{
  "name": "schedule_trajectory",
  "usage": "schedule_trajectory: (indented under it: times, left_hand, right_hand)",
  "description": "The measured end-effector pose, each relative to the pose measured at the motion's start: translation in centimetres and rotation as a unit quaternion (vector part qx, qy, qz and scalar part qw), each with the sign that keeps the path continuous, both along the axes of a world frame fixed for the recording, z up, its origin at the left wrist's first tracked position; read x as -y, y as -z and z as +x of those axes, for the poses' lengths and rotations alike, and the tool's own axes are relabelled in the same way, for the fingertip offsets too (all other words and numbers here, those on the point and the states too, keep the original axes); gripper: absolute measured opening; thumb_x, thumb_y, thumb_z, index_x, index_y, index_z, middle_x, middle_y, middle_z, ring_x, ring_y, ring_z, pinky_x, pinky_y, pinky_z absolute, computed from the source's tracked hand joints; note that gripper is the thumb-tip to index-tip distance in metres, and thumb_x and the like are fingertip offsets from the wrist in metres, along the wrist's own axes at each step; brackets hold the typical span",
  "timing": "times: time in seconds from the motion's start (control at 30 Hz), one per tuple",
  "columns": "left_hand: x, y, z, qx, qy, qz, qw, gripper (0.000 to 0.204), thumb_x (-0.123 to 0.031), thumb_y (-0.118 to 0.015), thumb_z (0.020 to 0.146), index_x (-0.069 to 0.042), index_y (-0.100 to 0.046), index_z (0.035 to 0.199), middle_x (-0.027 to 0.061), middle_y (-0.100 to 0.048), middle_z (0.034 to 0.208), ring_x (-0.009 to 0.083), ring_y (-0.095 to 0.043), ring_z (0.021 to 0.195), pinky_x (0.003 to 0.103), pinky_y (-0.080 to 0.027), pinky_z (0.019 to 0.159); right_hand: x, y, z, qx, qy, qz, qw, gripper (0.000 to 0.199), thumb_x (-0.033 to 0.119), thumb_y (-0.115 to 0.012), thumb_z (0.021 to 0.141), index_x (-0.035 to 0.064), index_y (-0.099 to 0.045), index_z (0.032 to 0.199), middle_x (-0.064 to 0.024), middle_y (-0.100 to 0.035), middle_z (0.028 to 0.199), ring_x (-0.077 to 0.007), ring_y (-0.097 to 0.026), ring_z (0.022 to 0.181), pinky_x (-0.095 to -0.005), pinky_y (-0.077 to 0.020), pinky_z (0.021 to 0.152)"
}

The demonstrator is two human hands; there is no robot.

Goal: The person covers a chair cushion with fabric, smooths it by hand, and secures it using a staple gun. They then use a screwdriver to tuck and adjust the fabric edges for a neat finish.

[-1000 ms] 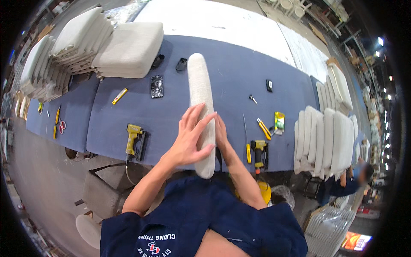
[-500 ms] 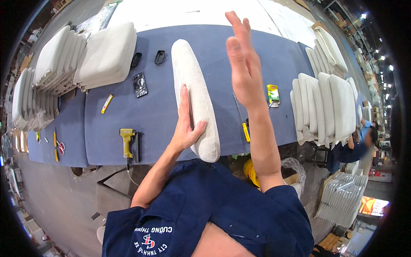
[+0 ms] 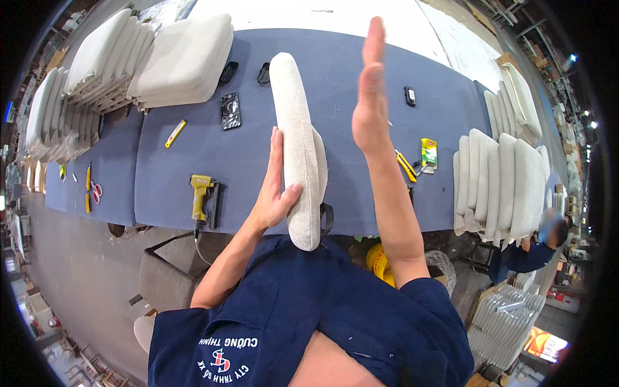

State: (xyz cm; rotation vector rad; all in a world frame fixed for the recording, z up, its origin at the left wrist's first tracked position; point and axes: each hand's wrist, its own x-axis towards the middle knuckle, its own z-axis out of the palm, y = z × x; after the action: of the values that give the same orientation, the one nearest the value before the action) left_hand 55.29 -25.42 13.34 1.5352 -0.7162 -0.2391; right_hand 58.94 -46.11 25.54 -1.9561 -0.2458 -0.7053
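A light grey fabric cushion [image 3: 296, 135] stands on its narrow edge in front of me, its long side running away from my body. My left hand [image 3: 274, 201] grips it from the left, fingers laid along that face and thumb over the near part of the edge. To the right of the cushion, my right hand [image 3: 371, 113] is raised and apart from it, palm turned toward it, fingers straight and holding nothing. A dark strap [image 3: 327, 219] shows at the cushion's near right side.
On the blue padded table [image 3: 251, 161] lie a yellow-and-black nail gun [image 3: 202, 198], yellow cutters [image 3: 175, 133] [image 3: 406, 166], a black packet [image 3: 230, 111] and a green-yellow box [image 3: 429, 153]. Cushion stacks [image 3: 180, 61] [image 3: 506, 187] stand both sides. Another person [image 3: 535, 255] is at far right.
The cushion has turned slightly, so its right face and a dark strap now show. My right hand stays raised but has rotated more edge-on. The whole view has shifted a little.
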Motion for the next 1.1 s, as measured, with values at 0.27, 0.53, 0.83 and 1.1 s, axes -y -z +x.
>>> schedule_trajectory:
  times: [0.27, 0.53, 0.83, 1.1]
  left_hand:
    - [-0.6, -1.2, 0.1, 0.14, -0.032, 0.102, 0.984, 0.076, -0.037, -0.049, 0.102, -0.006, -0.026, 0.168, 0.0288, 0.004, 0.176, 0.0499, 0.006, 0.162, 0.062, -0.004, 0.128]
    - [-1.5, -0.6, 3.5, 0.198, -0.021, 0.085, 0.976, 0.059, -0.048, -0.05, 0.1, -0.017, -0.059, 0.149, 0.0247, -0.017, 0.175, 0.05, -0.006, 0.162, 0.063, -0.008, 0.127]
    - [2.6, -1.8, 20.0, 0.371, -0.036, 0.143, 0.917, 0.043, -0.038, -0.041, 0.108, -0.016, -0.071, 0.13, 0.0127, -0.055, 0.155, 0.0357, -0.03, 0.158, 0.055, -0.022, 0.127]
    - [10.4, 3.6, 27.7, -0.245, 0.134, -0.014, 0.96, 0.064, -0.059, -0.036, 0.11, -0.007, -0.068, 0.129, 0.0101, -0.073, 0.106, 0.0226, -0.068, 0.105, 0.041, -0.054, 0.095]
  right_hand:
    - [-5.8, 11.8, -2.6, -0.111, -0.113, 0.291, 0.943, 0.096, 0.07, -0.035, 0.107, 0.0109, 0.006, 0.171, -0.0149, 0.004, 0.178, -0.0319, 0.005, 0.164, -0.0489, -0.0011, 0.132]
    - [-6.1, 26.4, -7.0, -0.273, -0.139, 0.427, 0.851, 0.072, 0.053, -0.021, 0.116, 0.0037, -0.015, 0.169, -0.0143, -0.027, 0.171, -0.024, -0.031, 0.156, -0.0398, -0.0245, 0.129]
    - [-1.0, 35.9, -15.8, -0.438, -0.056, -0.05, 0.896, 0.053, 0.039, -0.045, 0.112, 0.0007, -0.056, 0.147, -0.0261, -0.059, 0.147, -0.0378, -0.055, 0.139, -0.0437, -0.0439, 0.115]
    - [-1.0, 38.7, -24.4, -0.549, -0.064, 0.093, 0.828, 0.067, 0.024, -0.065, 0.101, 0.0094, -0.04, 0.161, -0.0272, -0.064, 0.141, -0.0421, -0.065, 0.126, -0.0471, -0.0512, 0.106]
